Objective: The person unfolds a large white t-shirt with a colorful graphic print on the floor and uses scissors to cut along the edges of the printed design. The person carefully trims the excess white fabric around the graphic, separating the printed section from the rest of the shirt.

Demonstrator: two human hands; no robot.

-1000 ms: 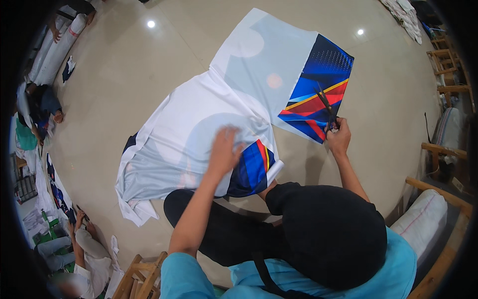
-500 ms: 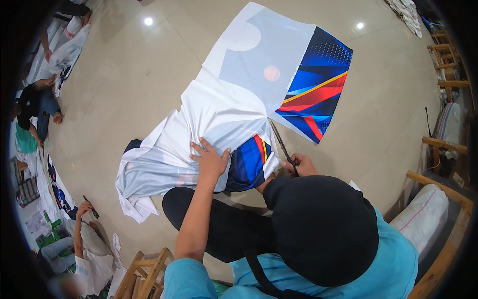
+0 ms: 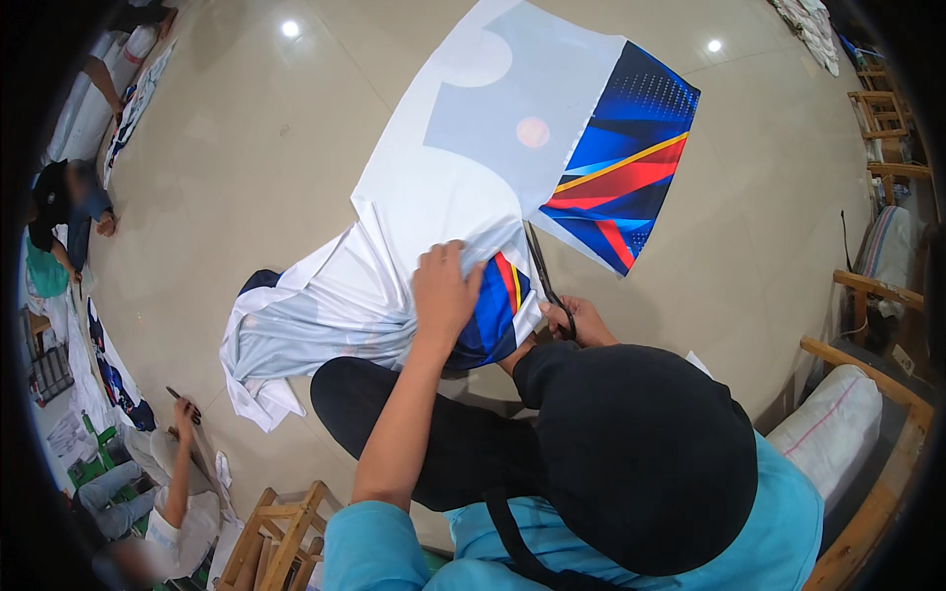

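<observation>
A big sheet of white fabric (image 3: 394, 172) with pale grey shapes is spread over the floor, bunched in folds at its near left end. One end bears a blue, red and yellow printed panel (image 3: 616, 163), and a folded-over part near me shows the same colours. My left hand (image 3: 445, 294) rests on the bunched cloth, thumb apart from the fingers. In my right hand (image 3: 583, 323) are long dark scissors (image 3: 537, 261), their blades lying along a slit between the panel and the folded part. A black-covered head hides most of the right forearm.
A small wooden stool (image 3: 276, 537) stands at the lower left. On the left side several people sit among fabrics, one holding dark scissors (image 3: 185, 406). At right lie white sacks (image 3: 833, 424) beside wooden frames (image 3: 872, 369).
My left hand has slid right and forward over the cloth, its fingers drawn closer together. The scissors and right hand have shifted slightly forward and left, and the scissors' angle has changed a little.
</observation>
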